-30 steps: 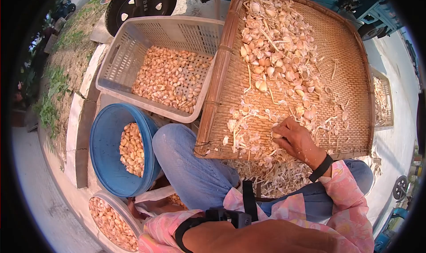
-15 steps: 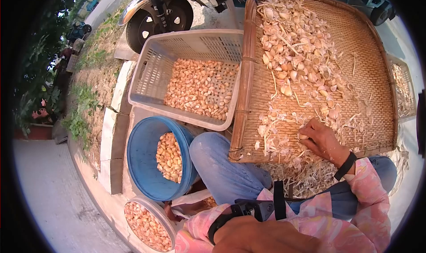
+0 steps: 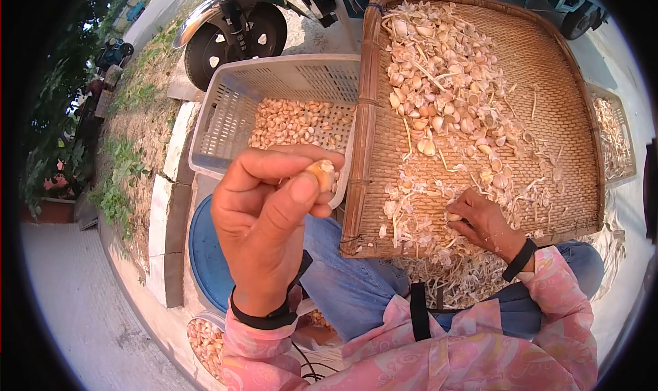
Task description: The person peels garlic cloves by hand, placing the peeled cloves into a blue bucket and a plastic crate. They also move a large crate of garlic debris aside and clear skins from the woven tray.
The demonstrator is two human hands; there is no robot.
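Raised in front of the crate, my left hand (image 3: 264,220) pinches a garlic clove (image 3: 321,174) between thumb and fingertips; the clove looks yellowish-brown with a pale end. My right hand (image 3: 488,228) rests low over the woven bamboo tray (image 3: 548,55), its fingers closed on another small pale garlic clove (image 3: 452,217). Around those fingers lie loose garlic skins and dry stems (image 3: 418,209). Farther up the tray spreads a heap of unpeeled garlic cloves (image 3: 445,82).
Left of the tray stands a grey plastic crate (image 3: 205,148) holding cloves. A blue bucket (image 3: 209,254) sits partly behind my left hand, above a tub of cloves (image 3: 205,343). Skins fill another basket (image 3: 613,134) at right. A vehicle wheel (image 3: 236,41) stands behind the crate.
My left hand has risen from the bottom edge to above the bucket and crate, showing a clove in its fingers. My right hand stays over the tray. The whole view has shifted slightly.
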